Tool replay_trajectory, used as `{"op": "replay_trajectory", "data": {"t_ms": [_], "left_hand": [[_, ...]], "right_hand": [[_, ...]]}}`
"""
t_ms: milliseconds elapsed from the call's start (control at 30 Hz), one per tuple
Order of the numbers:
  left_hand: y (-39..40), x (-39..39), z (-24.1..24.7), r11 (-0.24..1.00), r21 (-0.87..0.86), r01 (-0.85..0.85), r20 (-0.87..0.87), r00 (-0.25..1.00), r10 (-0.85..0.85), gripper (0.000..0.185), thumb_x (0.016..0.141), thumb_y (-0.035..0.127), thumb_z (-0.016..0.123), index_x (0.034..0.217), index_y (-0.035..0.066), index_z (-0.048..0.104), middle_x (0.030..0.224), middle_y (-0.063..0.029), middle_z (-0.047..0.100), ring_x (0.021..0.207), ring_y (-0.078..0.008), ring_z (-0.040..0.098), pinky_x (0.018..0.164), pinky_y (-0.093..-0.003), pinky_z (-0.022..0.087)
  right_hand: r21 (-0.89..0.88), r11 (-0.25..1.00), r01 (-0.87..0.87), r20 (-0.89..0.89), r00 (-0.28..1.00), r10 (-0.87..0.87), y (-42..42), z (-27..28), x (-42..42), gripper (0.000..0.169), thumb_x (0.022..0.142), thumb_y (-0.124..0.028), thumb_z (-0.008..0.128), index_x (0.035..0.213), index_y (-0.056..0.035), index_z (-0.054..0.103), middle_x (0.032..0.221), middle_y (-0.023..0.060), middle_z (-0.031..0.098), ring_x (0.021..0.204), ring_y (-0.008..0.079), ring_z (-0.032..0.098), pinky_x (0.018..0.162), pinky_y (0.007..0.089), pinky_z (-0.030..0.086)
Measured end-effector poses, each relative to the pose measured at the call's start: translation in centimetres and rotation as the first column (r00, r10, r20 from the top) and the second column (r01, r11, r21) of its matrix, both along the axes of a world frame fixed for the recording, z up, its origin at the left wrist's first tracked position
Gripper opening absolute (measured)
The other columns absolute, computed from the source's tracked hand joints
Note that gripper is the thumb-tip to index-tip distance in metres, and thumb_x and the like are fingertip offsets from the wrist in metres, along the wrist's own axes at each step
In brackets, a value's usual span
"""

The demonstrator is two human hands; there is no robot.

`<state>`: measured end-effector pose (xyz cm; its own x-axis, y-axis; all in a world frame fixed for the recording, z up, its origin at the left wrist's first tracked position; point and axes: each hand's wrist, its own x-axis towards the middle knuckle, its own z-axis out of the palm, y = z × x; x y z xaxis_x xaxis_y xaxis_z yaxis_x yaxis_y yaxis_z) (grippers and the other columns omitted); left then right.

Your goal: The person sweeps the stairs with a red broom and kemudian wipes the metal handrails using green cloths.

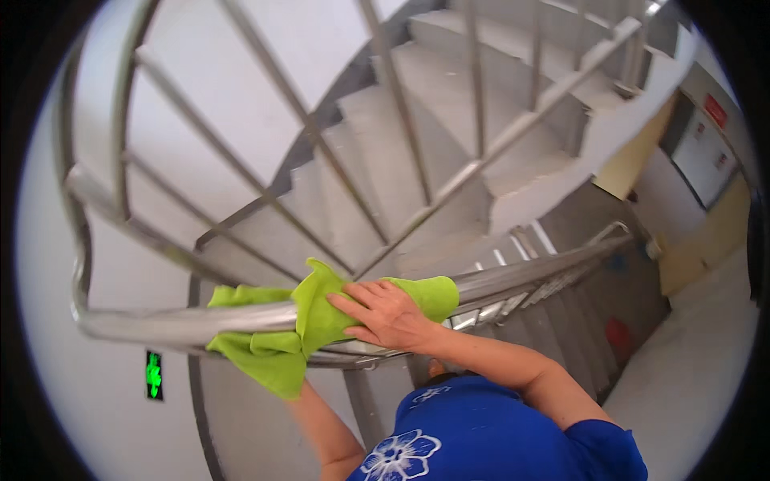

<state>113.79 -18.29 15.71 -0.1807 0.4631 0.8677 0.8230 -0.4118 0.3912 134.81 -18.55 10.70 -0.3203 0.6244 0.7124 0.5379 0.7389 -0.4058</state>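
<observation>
A bright green cloth (328, 321) is draped over a round stainless-steel handrail (192, 324) and wraps around its top and sides. My right hand (385, 315) lies over the cloth, fingers curved across the rail and gripping it. From below, my left forearm (322, 421) rises to the hanging cloth flap. The left hand itself is hidden behind that flap, so its grip does not show. To the left, the handrail bends upward and joins the railing of another flight.
Metal balusters (394, 102) slant across the view, with concrete steps (433, 78) behind them. More steps (559, 337) descend at the lower right, near a blurred red object (618, 337). A lit green exit sign (154, 376) and a framed board (704, 159) are on the walls.
</observation>
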Motion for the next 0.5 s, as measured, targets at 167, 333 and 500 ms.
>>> {"op": "replay_trajectory", "data": {"t_ms": [167,333,500], "left_hand": [[-2.6,6.0,-6.7,0.908,-0.352,0.227,-0.143,0.946,-0.292,0.023,0.079,0.014,0.06,0.094,-0.002,0.054,0.086,-0.0139,0.056,0.079,-0.0299,0.05,0.076,-0.0375,0.04],[-2.4,15.7,-15.0,0.69,-0.489,0.535,-0.312,0.631,-0.71,0.014,0.082,0.011,0.055,0.095,0.004,0.059,0.086,-0.0157,0.057,0.08,-0.035,0.054,0.071,-0.0435,0.044],[-1.2,24.4,-20.5,0.641,-0.312,0.702,-0.635,0.348,-0.69,0.045,0.087,0.017,0.052,0.13,0.006,0.05,0.113,-0.0077,0.06,0.09,-0.0265,0.059,0.079,-0.037,0.048]], "right_hand": [[-0.187,0.906,0.379,0.071,0.925,-0.373,-0.4,-8.9,10.6,0.037,0.077,-0.032,0.065,0.106,-0.0085,0.061,0.092,0.0063,0.063,0.086,0.0269,0.058,0.079,0.0412,0.043],[-0.125,0.741,0.66,0.13,0.751,-0.648,-1.2,-20.2,24.0,0.019,0.087,-0.018,0.051,0.097,-0.0071,0.063,0.099,0.0095,0.064,0.092,0.0298,0.058,0.082,0.0421,0.042],[-0.389,0.382,0.838,-0.134,0.359,-0.924,-0.6,-26.3,27.8,0.031,0.089,-0.022,0.052,0.113,-0.0027,0.057,0.123,0.0179,0.052,0.119,0.0334,0.044,0.101,0.0426,0.032]]}}
